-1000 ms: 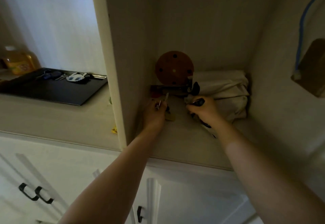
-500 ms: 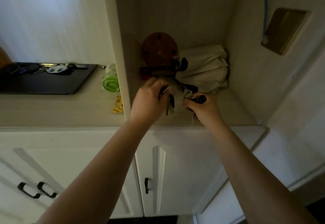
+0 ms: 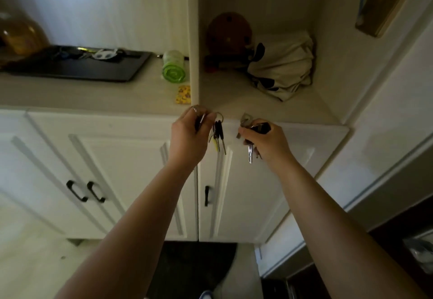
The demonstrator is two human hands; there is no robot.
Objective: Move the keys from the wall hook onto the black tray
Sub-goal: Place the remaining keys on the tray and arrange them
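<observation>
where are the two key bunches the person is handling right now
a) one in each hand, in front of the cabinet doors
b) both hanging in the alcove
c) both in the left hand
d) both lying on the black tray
a: the left hand holds a bunch of dark-headed keys and the right hand grips another key bunch, both short of the black tray.

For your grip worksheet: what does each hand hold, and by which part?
Left hand: a key bunch, pinched at its ring. Right hand: a second bunch, gripped at the top.
</observation>
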